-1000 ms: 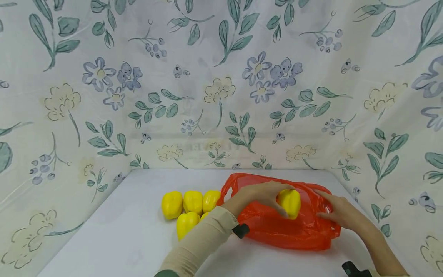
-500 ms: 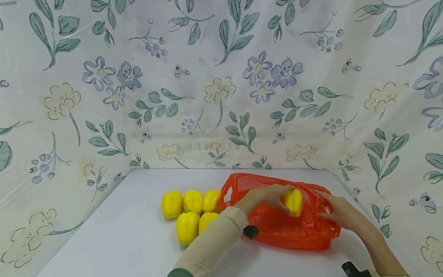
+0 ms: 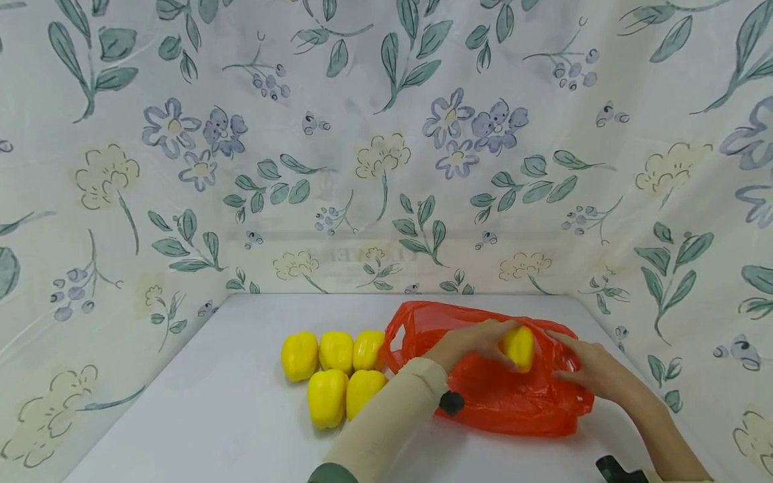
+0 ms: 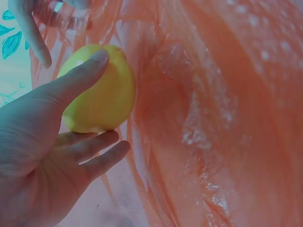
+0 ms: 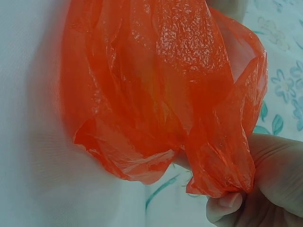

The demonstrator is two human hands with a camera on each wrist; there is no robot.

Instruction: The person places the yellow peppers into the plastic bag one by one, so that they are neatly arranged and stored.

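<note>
My left hand [image 3: 477, 343] holds a yellow bell pepper [image 3: 519, 349] over the red plastic bag [image 3: 507, 409]. In the left wrist view the thumb lies across the pepper [image 4: 113, 94] and the fingers curl beneath it, with the bag's red film [image 4: 175, 123] spread around. At the bag's right end, my right hand [image 3: 594, 369] grips its edge. The right wrist view shows gathered film [image 5: 222, 165] pinched by the right hand [image 5: 279, 175]. Several more yellow bell peppers [image 3: 327, 398] rest on the table left of the bag, one partly behind the left sleeve.
The white table [image 3: 199, 409] carries the bag and peppers. A floral cloth [image 3: 338, 201] hangs behind it and along both sides. My left forearm in its beige sleeve [image 3: 392, 416] reaches across in front of the bag's left part.
My left hand has moved slightly right with the bell pepper, deeper over the bag. The sleeve has shifted right too, uncovering more of a front-row pepper. The right hand stays in place.
</note>
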